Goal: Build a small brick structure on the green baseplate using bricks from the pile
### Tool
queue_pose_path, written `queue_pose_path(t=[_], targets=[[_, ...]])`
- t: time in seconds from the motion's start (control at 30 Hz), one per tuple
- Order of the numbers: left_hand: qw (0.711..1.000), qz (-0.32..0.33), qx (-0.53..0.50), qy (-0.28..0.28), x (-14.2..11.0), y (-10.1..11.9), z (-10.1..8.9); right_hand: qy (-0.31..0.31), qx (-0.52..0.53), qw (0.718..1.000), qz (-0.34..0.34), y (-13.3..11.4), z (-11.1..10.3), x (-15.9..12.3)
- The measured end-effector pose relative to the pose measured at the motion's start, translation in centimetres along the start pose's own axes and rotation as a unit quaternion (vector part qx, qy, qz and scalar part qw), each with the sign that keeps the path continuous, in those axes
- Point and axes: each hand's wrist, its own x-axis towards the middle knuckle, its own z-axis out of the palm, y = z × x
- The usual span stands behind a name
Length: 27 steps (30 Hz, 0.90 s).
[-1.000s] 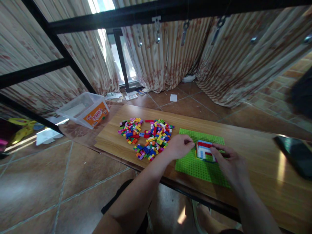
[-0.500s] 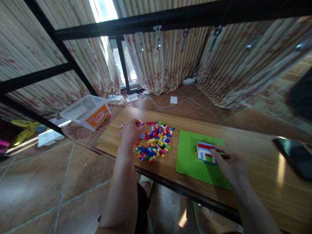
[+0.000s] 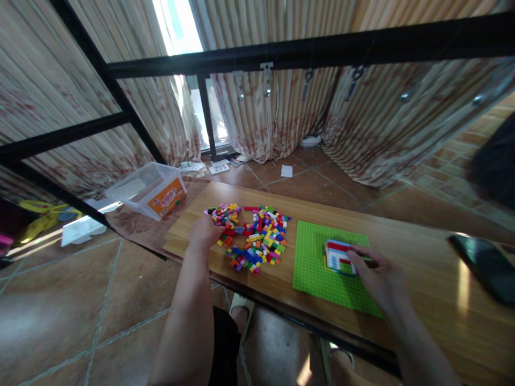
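Note:
My left hand is at the left part of a heap of small toy building bricks, its back toward me. Its fingertips are hidden among or behind the bricks, so whether it grips one cannot be told. On the right, a flat square brick build in white, red and light blue, with coloured edges, lies on a green studded baseplate. My right hand has its thumb and fingers closed at the right edge of this build.
The wooden table carries a dark phone at the right. Beyond its left end stands a clear plastic box with an orange label. A black metal frame and patterned curtains are behind the table.
My left hand has shifted left and lower, uncovering colourful bricks at the heap's back left. My right hand stays at the brick build. The camera view has tilted slightly upward.

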Motion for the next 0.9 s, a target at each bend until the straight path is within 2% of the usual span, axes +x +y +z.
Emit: queue_pose_path(t=[0.13,0.23,0.3,0.43,0.5,0.57,0.63,0.7,0.8,0.9], targets=[[0.997,0.022,-0.068,0.010,0.1,0.1,-0.2,0.004,-0.005,1.000,-0.003,-0.2,0.1,0.0],[0.983,0.091,-0.159,0.006,-0.3,0.9,0.1,0.013,-0.032,0.999,-0.006,-0.7,0.0,-0.1],[0.959,0.156,-0.236,-0.019,-0.9,2.1,0.7,0.028,-0.043,0.999,-0.011,-1.0,0.0,-0.2],[0.887,0.265,-0.367,-0.088,-3.0,5.8,2.9,0.079,-0.027,0.996,-0.025,-1.5,0.1,-0.6],[0.860,0.310,-0.392,-0.099,-4.3,8.1,4.2,0.111,0.011,0.992,-0.056,-1.8,0.3,-0.9],[0.844,0.321,-0.414,-0.109,-5.4,10.1,5.5,0.126,0.051,0.985,-0.102,-2.1,0.5,-1.2],[0.829,0.343,-0.427,-0.112,-6.3,11.8,6.6,0.110,0.078,0.980,-0.147,-2.5,0.7,-1.7],[0.827,0.373,-0.411,-0.091,-7.1,13.0,7.5,0.076,0.094,0.977,-0.176,-2.9,0.9,-2.0],[0.823,0.426,-0.373,-0.054,-8.1,14.4,8.3,0.041,0.117,0.976,-0.178,-3.2,1.1,-2.4],[0.805,0.468,-0.362,-0.049,-9.2,15.4,8.6,0.032,0.155,0.976,-0.152,-3.4,1.2,-2.4]])
